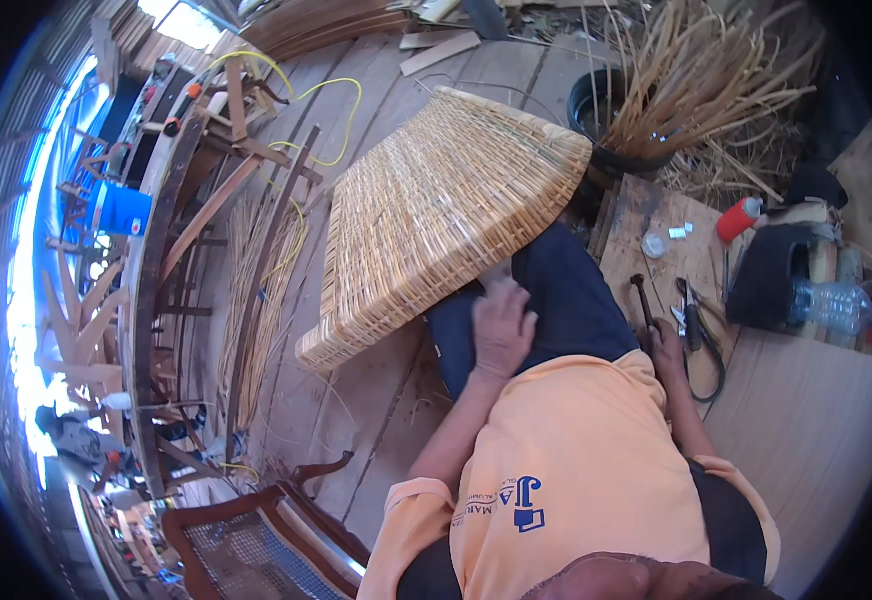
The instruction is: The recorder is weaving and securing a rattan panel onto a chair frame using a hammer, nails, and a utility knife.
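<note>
A large woven wicker panel (446, 190) with a thick wrapped edge leans across my dark-trousered lap. My left hand (503, 325) is at its near lower edge, its fingers stretched toward the weave. I see nothing held in it, though the fingertips are slightly blurred. On my right, my right hand (667, 348) is closed round the handle of a small hammer (641, 292), whose dark head points away from me. Beside that hand, on a wooden board (631, 225), lie pliers or cutters (693, 325) with dark handles.
A red can (738, 219), a clear plastic bottle (831, 305) and a dark strap (713, 385) lie on the right. Bundled cane strips (716, 80) stand in a dark bucket (596, 105) beyond. To the left are a long wooden frame (146, 330), a yellow cord (360, 100) and a cane-seated chair (246, 550).
</note>
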Available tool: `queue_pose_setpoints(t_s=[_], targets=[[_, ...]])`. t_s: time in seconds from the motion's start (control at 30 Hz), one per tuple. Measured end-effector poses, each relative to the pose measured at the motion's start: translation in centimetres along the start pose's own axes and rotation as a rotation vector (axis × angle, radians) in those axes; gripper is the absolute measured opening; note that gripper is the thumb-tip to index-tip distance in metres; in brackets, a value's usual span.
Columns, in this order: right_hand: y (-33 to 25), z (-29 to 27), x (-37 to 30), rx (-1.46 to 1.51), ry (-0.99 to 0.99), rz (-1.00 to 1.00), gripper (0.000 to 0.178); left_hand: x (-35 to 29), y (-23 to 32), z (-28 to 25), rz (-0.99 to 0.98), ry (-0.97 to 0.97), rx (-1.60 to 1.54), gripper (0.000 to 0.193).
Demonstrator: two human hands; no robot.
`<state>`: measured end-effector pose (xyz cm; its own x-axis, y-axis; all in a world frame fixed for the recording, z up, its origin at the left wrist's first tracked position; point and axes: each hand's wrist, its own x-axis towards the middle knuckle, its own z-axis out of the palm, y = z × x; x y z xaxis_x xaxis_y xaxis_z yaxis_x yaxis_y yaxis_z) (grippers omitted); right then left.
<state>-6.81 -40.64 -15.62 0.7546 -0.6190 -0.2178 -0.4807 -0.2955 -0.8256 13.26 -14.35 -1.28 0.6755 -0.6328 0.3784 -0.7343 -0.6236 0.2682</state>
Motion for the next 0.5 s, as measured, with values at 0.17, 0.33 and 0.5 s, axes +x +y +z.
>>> queue_pose_setpoints(t_s=[0.17, 0.33, 0.5], targets=[[-0.5, -1.0, 1.3, 0.187, -0.11, 0.195, 0.033, -2.8, -0.6, 3.3, -0.312, -0.173, -0.534, 0.027], [-9.9, -3.6, 2.5, 0.352, -0.165, -0.25, 0.032, -3.2, -0.2, 3.6, -0.47, -0.258, -0.573, 0.025], [-12.4, -2.5, 1.2, 0.295, -0.45, -0.071, 0.022, -3.4, -0.2, 3.7, -0.452, -0.217, -0.495, 0.022]])
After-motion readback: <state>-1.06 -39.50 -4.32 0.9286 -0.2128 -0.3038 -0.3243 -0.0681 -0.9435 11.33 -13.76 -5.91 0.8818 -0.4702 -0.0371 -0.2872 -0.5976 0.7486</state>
